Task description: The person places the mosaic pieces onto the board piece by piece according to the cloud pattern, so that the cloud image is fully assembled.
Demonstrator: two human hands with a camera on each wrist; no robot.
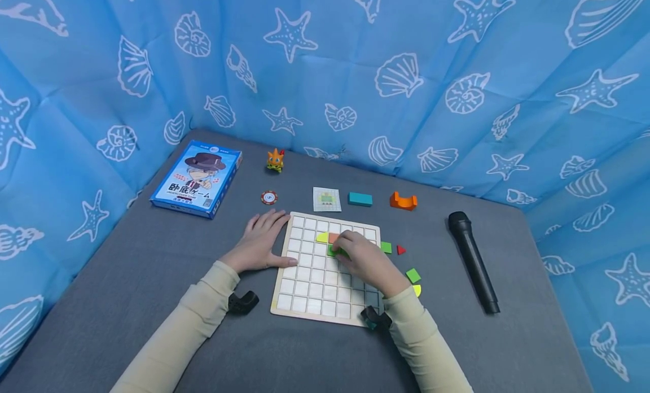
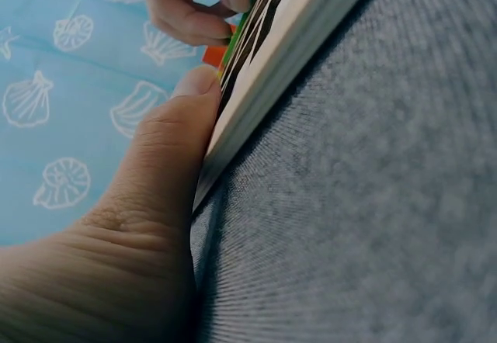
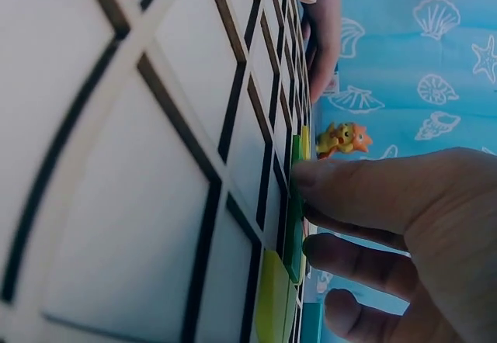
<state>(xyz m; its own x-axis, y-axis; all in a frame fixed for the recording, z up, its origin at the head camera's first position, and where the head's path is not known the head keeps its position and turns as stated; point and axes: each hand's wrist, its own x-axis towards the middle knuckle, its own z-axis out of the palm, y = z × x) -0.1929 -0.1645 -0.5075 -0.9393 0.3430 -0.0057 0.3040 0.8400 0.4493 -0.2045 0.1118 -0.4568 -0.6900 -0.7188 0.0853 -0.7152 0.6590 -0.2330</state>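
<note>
A white grid board [image 1: 310, 291] with a pale wooden frame lies on the table. My left hand [image 1: 261, 240] rests along its left edge, fingers spread and thumb over the frame. Over the upper middle of the board, my right hand [image 1: 363, 260] pinches a green tile [image 3: 294, 219] between thumb and fingers, low at the grid. A yellow tile [image 1: 322, 237] and an orange tile [image 1: 333, 238] sit in cells just above it. In the right wrist view a yellow-green tile [image 3: 272, 296] lies near the green one. The fingertips' far side is hidden.
Right of the board lie green tiles [image 1: 413, 275], a red triangle [image 1: 401, 249] and a yellow piece [image 1: 417, 290]. Behind it are a pattern card [image 1: 326, 200], teal block [image 1: 360, 199], orange arch [image 1: 403, 201], poker chip [image 1: 269, 197] and toy figure [image 1: 275, 160]. A blue box [image 1: 198, 178] and microphone [image 1: 473, 263] flank them.
</note>
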